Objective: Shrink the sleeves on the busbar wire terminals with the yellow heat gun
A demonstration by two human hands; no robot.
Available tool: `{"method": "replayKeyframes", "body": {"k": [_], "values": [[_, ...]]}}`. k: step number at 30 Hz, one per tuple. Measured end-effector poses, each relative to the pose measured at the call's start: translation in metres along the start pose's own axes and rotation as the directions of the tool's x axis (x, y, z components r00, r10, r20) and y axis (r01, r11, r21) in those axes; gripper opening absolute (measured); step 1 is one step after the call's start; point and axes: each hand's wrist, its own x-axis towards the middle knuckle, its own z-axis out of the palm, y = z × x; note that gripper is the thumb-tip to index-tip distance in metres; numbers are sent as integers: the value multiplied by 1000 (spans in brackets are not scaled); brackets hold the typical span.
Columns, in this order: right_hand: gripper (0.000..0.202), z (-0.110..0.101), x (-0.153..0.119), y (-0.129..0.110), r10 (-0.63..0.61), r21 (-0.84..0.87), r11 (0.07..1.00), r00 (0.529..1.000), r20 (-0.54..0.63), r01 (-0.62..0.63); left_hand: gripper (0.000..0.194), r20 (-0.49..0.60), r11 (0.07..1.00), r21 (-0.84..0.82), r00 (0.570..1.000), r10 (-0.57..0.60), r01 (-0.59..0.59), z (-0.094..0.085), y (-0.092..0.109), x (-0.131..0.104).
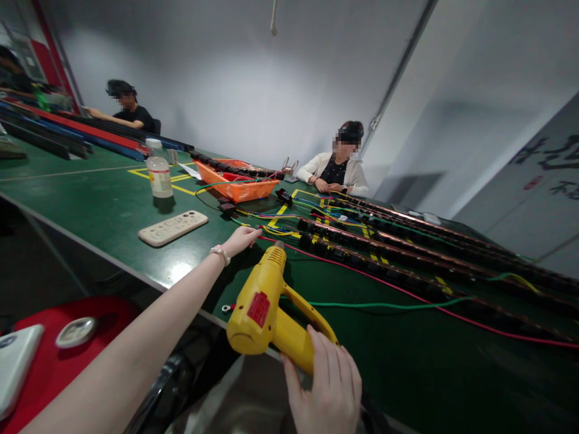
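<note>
A yellow heat gun [257, 301] is gripped by its handle in my right hand [321, 383], its nozzle pointing away from me over the table edge. My left hand [242, 240] reaches forward with fingers pinched on the end of a red wire [362, 269], just beyond the nozzle. That wire runs off to the right along the table. Close to the left fingers lie yellow wires [283, 231] leading into long dark bars with copper strips [384, 250]. A green wire [380, 306] passes behind the heat gun, and a ring terminal [226, 308] shows at the gun's left.
On the green table [99, 199] are a phone in a beige case [173, 228], a bottle [158, 172] and an orange basket [244, 191]. A person [337, 166] sits across the table. A red stool [104, 307] stands at lower left, a white phone on it.
</note>
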Motion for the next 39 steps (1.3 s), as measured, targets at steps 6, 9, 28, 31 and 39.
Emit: {"method": "replayKeyframes", "body": {"k": [6, 9, 28, 31, 39], "values": [[47, -6, -4, 17, 4, -60, 998, 1000, -17, -5, 45, 20, 994, -89, 998, -55, 57, -4, 10, -4], [48, -10, -6, 28, -7, -90, 996, 1000, -11, 6, 45, 12, 989, -127, 997, -76, 77, -5, 11, -3], [47, -43, -21, 90, 53, -153, 987, 996, 65, -42, 45, -23, 987, -154, 999, -40, 35, -6, -3, 5], [37, -45, -11, 96, 49, -185, 983, 988, 149, -21, 42, -32, 988, -149, 998, -50, 44, -5, -2, 5], [33, -39, -2, 69, 79, -234, 972, 975, 209, -28, 38, -34, 987, -154, 998, -61, 55, -5, 3, 3]]}}
